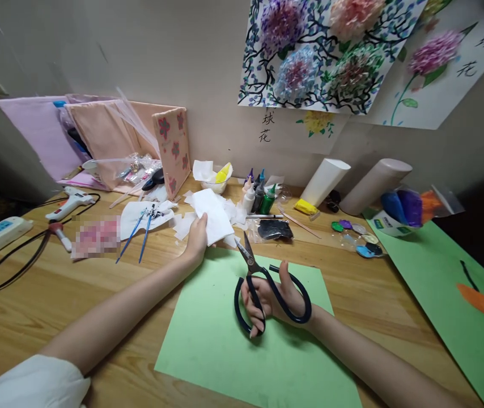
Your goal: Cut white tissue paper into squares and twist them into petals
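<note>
White paper [213, 218] — held tilted, black-handled scissors [251, 264] (blades parted), tips near the paper's edge

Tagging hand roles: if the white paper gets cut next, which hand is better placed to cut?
Right, most likely: the right hand has the black-handled scissors, open and pointing toward the white paper. The left hand is occupied holding that paper, so it seems better placed for steadying.

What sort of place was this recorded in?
Probably an indoor craft workspace: flower artworks hang on the wall, small bottles stand on the wooden table, and the right hand holds scissors.
</note>
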